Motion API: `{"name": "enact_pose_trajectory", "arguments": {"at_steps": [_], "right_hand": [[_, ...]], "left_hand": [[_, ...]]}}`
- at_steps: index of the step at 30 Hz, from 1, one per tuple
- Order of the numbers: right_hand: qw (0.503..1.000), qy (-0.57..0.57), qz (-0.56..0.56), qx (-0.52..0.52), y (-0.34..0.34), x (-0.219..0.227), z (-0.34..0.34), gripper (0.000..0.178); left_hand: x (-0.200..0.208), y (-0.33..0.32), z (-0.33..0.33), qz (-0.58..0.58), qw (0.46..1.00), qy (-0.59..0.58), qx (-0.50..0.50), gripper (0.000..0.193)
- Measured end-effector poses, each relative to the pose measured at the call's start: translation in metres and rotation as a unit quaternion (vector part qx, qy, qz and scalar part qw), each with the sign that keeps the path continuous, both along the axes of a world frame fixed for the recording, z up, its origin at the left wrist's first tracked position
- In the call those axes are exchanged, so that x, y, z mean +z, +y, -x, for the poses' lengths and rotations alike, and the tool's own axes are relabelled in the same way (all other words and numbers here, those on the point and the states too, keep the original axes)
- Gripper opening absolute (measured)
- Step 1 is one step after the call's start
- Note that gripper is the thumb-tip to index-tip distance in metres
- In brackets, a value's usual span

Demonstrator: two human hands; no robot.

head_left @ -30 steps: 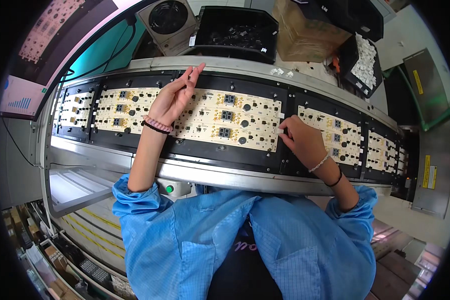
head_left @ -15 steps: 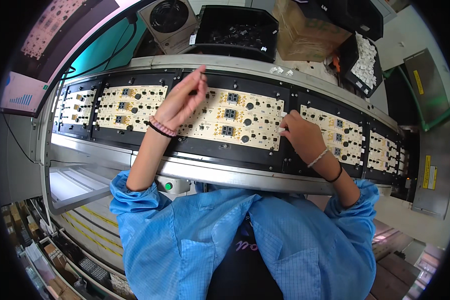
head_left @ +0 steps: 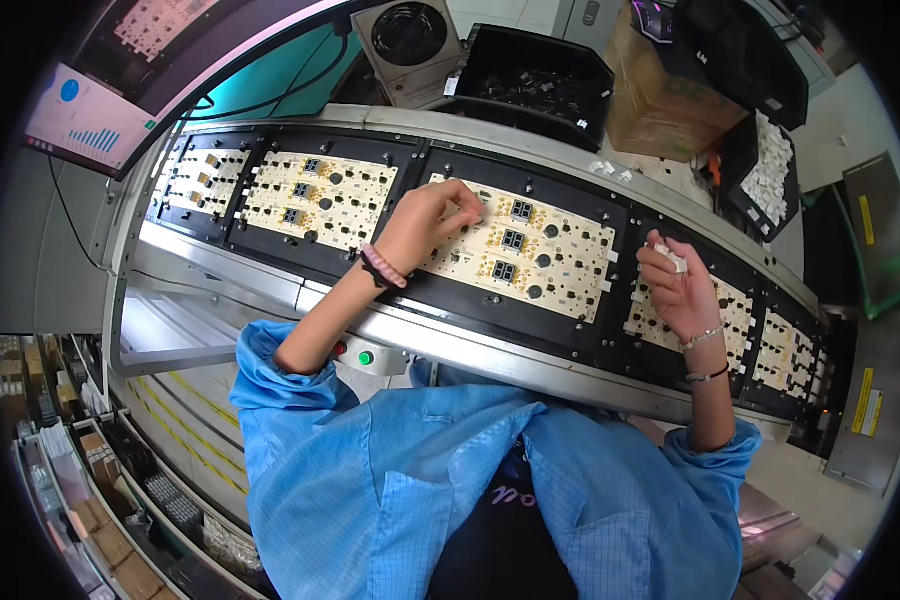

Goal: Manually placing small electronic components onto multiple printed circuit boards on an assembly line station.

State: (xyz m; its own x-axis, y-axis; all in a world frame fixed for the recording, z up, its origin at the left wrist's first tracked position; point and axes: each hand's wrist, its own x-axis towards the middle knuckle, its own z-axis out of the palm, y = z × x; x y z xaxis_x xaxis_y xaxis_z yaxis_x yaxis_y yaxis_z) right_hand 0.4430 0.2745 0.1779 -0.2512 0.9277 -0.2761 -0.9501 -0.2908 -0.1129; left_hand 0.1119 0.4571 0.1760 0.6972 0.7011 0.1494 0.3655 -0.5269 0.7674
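Observation:
A cream circuit board panel (head_left: 570, 240) sits in a black carrier frame (head_left: 530, 310) in front of me, with two-digit displays and small dark parts on it. Over its left part my left hand (head_left: 428, 225) is pinched, fingertips close to the surface; whatever they hold is too small to make out. Palm up, my right hand (head_left: 678, 290) curls around several small white connectors (head_left: 673, 259) above the neighbouring panel (head_left: 730, 318). Along the first panel's right edge stand white connectors (head_left: 606, 286) of the same look.
More panels in carriers line the metal-edged conveyor (head_left: 440, 345) on both sides. Beyond it are a black bin of dark parts (head_left: 530, 85), a carton (head_left: 660, 95) and a bin of white parts (head_left: 767, 175). Loose white parts (head_left: 611, 170) lie on the far rail. A screen (head_left: 90, 120) hangs at left.
My left hand has come down from above the panel's far edge to its surface. My right hand has left the panel's right edge and turned palm up. The whole view has shifted.

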Motion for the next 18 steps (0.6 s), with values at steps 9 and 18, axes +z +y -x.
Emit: {"name": "enact_pose_trajectory", "arguments": {"at_steps": [9,18], "right_hand": [[0.991,-0.128,0.04,-0.021,0.002,0.015,0.013,0.033],[0.979,-0.197,-0.047,-0.005,0.003,0.011,0.013,0.046]], "left_hand": [[-0.015,-0.001,-0.003,-0.303,0.949,0.068,-0.054,0.023],[-0.007,-0.012,-0.008,-0.378,0.917,0.113,-0.056,0.026]]}}
